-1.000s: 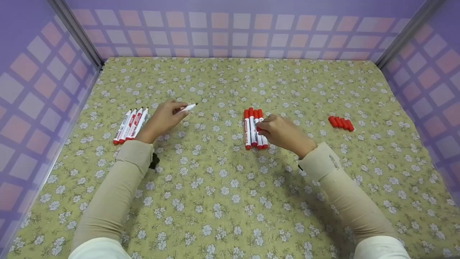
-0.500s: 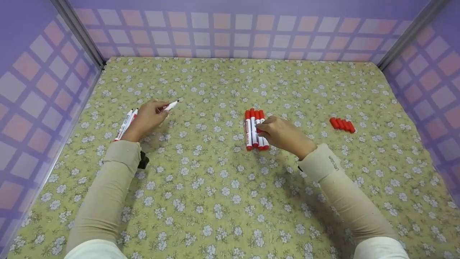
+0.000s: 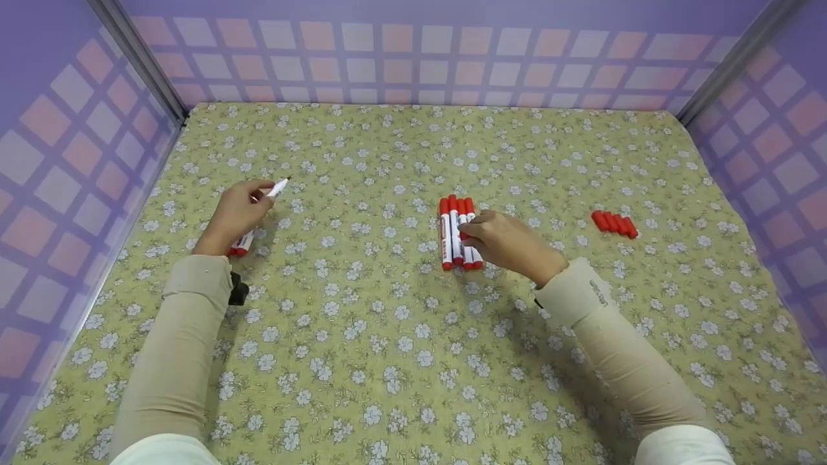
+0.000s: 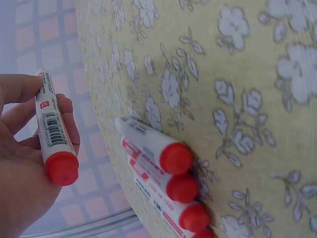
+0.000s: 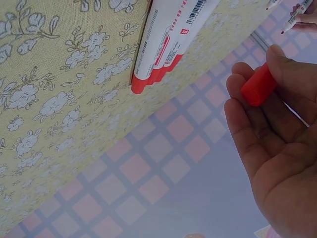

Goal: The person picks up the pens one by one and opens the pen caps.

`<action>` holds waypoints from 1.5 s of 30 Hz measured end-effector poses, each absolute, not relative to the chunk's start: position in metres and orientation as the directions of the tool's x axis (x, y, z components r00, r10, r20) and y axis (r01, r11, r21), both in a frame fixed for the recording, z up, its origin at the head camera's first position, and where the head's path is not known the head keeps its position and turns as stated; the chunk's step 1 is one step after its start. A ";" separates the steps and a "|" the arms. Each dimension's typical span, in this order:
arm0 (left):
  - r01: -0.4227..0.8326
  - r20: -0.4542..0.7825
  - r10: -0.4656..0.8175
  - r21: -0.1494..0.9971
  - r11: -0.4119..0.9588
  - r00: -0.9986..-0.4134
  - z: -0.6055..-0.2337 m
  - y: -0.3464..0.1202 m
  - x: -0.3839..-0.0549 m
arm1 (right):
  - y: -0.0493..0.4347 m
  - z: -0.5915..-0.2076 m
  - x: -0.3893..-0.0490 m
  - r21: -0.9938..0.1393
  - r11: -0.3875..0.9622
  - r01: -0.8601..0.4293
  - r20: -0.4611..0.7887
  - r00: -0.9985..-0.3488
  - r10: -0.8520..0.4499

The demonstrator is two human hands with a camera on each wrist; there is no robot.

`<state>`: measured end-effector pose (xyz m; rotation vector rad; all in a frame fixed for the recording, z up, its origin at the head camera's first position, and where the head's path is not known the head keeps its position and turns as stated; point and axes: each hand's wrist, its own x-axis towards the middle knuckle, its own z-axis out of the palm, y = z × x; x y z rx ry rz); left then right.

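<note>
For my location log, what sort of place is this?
Probably a staged tabletop booth: a floral cloth underneath, purple checked panels on three sides, and metal posts at the corners.

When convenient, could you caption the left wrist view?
Left hand holding a cylindrical red-ended white marker near four others on yellow floral cloth.

Your left arm (image 3: 165,361) and right arm (image 3: 636,361) reach forward, your left hand (image 3: 234,214) and right hand (image 3: 509,244) well apart, both pinching.
</note>
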<state>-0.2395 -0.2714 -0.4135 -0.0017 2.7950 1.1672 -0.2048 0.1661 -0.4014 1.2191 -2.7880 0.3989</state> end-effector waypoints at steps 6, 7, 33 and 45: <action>-0.068 -0.101 0.004 0.700 0.711 -0.995 -0.413 -0.284 -0.236 | 0.166 -0.403 -0.204 -0.211 0.655 -0.726 0.165 -0.686 -0.708; -0.072 -0.100 -0.002 0.698 0.712 -0.995 -0.413 -0.286 -0.236 | 0.166 -0.403 -0.204 -0.209 0.657 -0.724 0.162 -0.688 -0.707; -0.228 -0.088 -0.225 0.644 0.730 -0.970 -0.431 -0.318 -0.234 | 0.168 -0.407 -0.204 -0.192 0.655 -0.731 0.169 -0.682 -0.711; -0.301 -0.175 -0.245 0.608 0.735 -0.954 -0.435 -0.325 -0.231 | 0.170 -0.406 -0.203 -0.196 0.655 -0.730 0.160 -0.683 -0.713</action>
